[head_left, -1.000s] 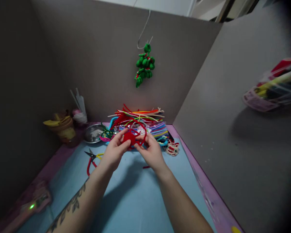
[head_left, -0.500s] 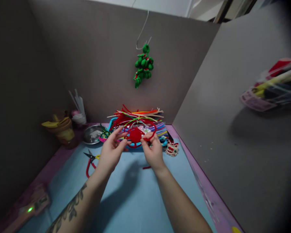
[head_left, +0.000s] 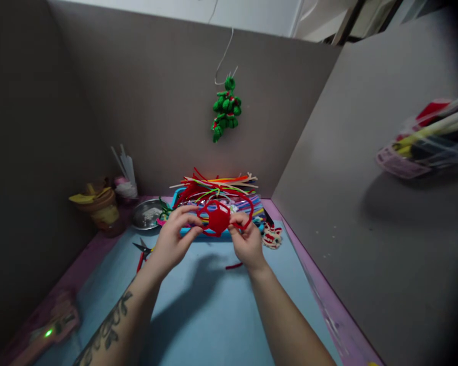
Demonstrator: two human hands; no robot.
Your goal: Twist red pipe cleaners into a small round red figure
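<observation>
Between my two hands, above the blue mat, is a red pipe-cleaner shape (head_left: 218,219) with a solid middle and open loops around it. My left hand (head_left: 178,235) pinches its left edge between thumb and fingers. At its right edge, my right hand (head_left: 247,243) is closed on it, and a long red strand curves up and over from there. Below my right hand lies a short red pipe-cleaner piece (head_left: 233,266) on the mat. Red-handled scissors (head_left: 142,250) rest beside my left wrist, partly covered by the forearm.
Behind my hands a blue tray (head_left: 187,231) holds several colored pipe cleaners (head_left: 217,183). A metal dish (head_left: 147,216) and a pot (head_left: 103,211) stand left, a glue gun (head_left: 57,325) nearer. A cream-and-red figure (head_left: 272,237) sits right. A green ornament (head_left: 227,109) hangs above.
The red shape has shifted slightly right and turned a little between my hands. My right hand has moved right and slightly down. The whole view has tilted slightly.
</observation>
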